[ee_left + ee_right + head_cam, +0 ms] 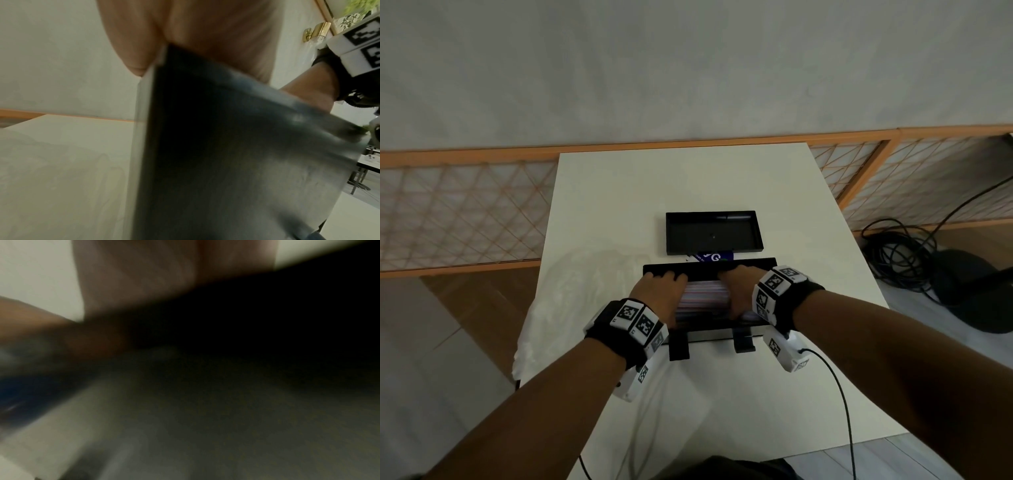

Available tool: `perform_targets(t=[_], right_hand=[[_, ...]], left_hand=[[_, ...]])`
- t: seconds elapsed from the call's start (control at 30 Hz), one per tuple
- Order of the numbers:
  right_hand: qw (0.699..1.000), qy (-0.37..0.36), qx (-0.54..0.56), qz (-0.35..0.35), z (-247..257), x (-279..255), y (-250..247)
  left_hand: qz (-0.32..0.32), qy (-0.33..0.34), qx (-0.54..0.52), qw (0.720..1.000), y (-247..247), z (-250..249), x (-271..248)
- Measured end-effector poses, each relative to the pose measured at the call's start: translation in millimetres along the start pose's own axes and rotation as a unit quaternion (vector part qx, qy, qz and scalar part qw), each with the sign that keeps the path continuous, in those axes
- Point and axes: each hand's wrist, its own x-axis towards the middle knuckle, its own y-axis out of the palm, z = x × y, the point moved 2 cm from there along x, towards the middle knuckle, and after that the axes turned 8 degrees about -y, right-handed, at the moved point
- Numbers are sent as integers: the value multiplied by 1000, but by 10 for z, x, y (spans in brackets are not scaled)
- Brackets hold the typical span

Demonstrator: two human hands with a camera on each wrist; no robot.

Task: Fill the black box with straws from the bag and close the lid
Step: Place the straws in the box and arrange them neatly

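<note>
The black box (755, 263) stands in the middle of the white table (688, 185), with striped straws (705, 298) lying inside it. Both hands are down over the straws. My left hand (659, 287) covers their left part, its fingers curled toward the far rim. My right hand (736, 291) spans their right part, thumb at the near side and fingers at the far side. The open black lid (714, 233) lies upside down just behind the box. The left wrist view shows my palm (185, 32) above the box wall (226, 146). The right wrist view is dark and blurred.
A clear plastic bag (571, 291) lies crumpled left of the box. A blue label (714, 257) sits between box and lid. Two black feet (679, 349) stick out at the box's front. Black cables (900, 253) are coiled on the floor to the right.
</note>
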Motion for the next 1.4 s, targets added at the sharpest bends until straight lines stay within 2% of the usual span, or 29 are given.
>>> perform_targets(t=[0.1,0.3,0.43,0.63,0.73,0.93,1.1,1.27,1.4], right_hand=[[1000,-7,-22,-16,6,-46,13],[985,-5,-136,-108,47,-137,56],[970,2,-196,-145,77,-198,101],[965,16,-193,-180,72,-271,52],[978,11,-145,-150,31,-299,16],[994,-49,21,-91,30,-332,-132],[992,-105,-51,-49,6,-345,-55],[996,-69,-5,-64,-110,-387,-128],[997,-20,-78,-19,-85,-288,-25]], left_hand=[[-8,1,-2,1000,-20,0,-21],[-20,-8,-42,999,-29,8,-79],[8,-4,-125,992,-59,39,-136],[60,1,-203,977,-175,110,-155],[68,-4,-222,973,-216,132,-170],[40,0,-217,975,-230,116,-221],[50,-5,-197,979,-156,71,-208],[62,7,-202,977,-129,96,-213],[72,11,-135,988,-71,58,-187]])
